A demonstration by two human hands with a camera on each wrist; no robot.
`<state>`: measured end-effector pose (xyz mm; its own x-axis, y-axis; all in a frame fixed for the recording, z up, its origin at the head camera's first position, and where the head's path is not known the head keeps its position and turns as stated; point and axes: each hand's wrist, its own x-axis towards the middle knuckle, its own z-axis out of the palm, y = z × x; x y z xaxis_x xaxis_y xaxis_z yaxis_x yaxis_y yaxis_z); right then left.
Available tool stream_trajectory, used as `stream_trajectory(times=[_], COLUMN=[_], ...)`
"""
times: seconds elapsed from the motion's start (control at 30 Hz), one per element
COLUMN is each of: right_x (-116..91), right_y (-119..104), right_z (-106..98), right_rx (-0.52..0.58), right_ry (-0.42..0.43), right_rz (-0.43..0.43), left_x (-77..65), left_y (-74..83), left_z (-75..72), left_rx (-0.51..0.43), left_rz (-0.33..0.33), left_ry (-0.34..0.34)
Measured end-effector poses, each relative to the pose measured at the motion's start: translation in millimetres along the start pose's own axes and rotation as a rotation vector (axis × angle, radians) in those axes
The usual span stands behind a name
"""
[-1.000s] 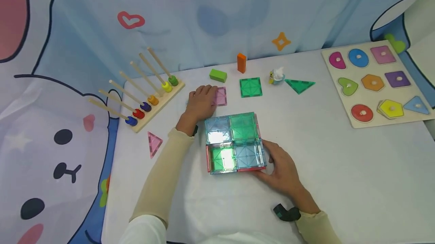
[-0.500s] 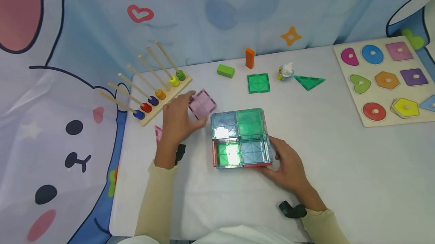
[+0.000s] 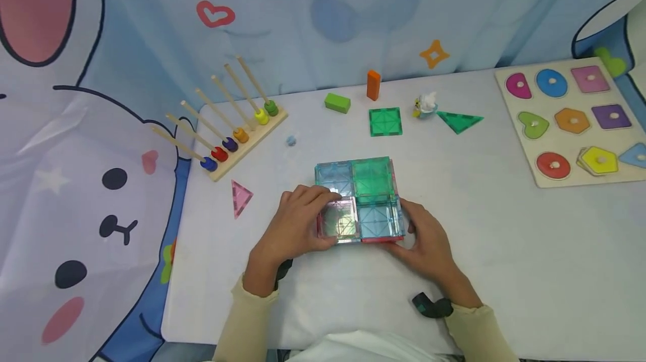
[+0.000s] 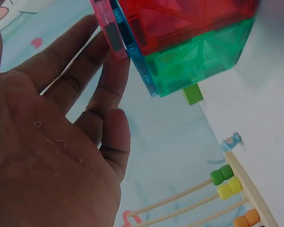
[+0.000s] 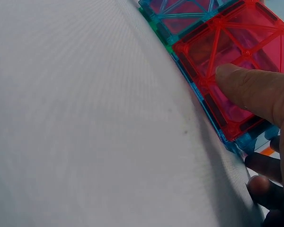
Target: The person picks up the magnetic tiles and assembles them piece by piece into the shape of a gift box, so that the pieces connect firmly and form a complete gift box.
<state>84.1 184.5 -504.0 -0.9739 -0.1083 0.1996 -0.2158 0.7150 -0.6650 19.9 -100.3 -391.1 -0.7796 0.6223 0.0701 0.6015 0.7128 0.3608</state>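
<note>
A box of clear magnetic tiles (image 3: 373, 180) stands on the table, with blue and green squares on top and red squares in its sides. My left hand (image 3: 298, 222) pinches a pink square magnetic tile (image 3: 339, 219) by its edges, lying over the box's near-left part. In the left wrist view, fingertips touch that pink tile's edge (image 4: 109, 28). My right hand (image 3: 429, 244) grips the box's near-right corner. Its thumb (image 5: 246, 87) presses a red side tile (image 5: 217, 52), while the other fingers curl round the right side, partly hidden.
Left stands a wooden bead rack (image 3: 247, 146); near it lie a pink triangle tile (image 3: 240, 198) and a small blue object (image 3: 291, 140). Behind are a green block (image 3: 337, 102), orange block (image 3: 373, 85), green square tile (image 3: 386, 122), figurine (image 3: 425, 105) and green triangle tile (image 3: 459, 121). A shape puzzle (image 3: 542, 152) lies right.
My left hand picked up the pink square tile from behind the box and brought it back and toward me onto the near-left part. The right hand stays at the box's corner.
</note>
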Motion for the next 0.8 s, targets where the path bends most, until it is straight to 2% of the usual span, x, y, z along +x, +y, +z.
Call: stream_trajectory(times=[0.17,0.3,0.37,0.47,0.53,0.6,0.7,0.8], right_x=[7,8,9,18,33,54,93,137], right_y=[1,2,5,13,21,28,35,33], right_z=[-1,-4,-12,-33,-46,-51,-47,-39], right_rx=[0.002,0.03,0.135,0.396,0.503,0.446,0.23,0.023], right_ry=[0.007,-0.037,-0.106,-0.234,-0.25,-0.184,-0.058,-0.054], right_rz=[-0.002,-0.012,-0.029,-0.028,0.002,0.038,0.062,0.045], left_x=[-2.3,-9.9,-15.5,-22.1,-24.0,-23.8,-23.5,-24.5], left_y=[-3.9,-12.4,-18.7,-27.7,-33.6,-37.5,-39.9,-39.2], left_z=[2.0,8.3,14.2,24.9,33.7,41.6,49.3,52.2], left_rx=[-0.057,-0.123,-0.204,-0.363,-0.453,-0.507,-0.53,-0.527], left_rz=[0.026,-0.054,-0.107,-0.156,-0.157,-0.151,-0.15,-0.171], left_ry=[0.01,0.042,0.048,0.034,0.004,-0.022,-0.041,-0.032])
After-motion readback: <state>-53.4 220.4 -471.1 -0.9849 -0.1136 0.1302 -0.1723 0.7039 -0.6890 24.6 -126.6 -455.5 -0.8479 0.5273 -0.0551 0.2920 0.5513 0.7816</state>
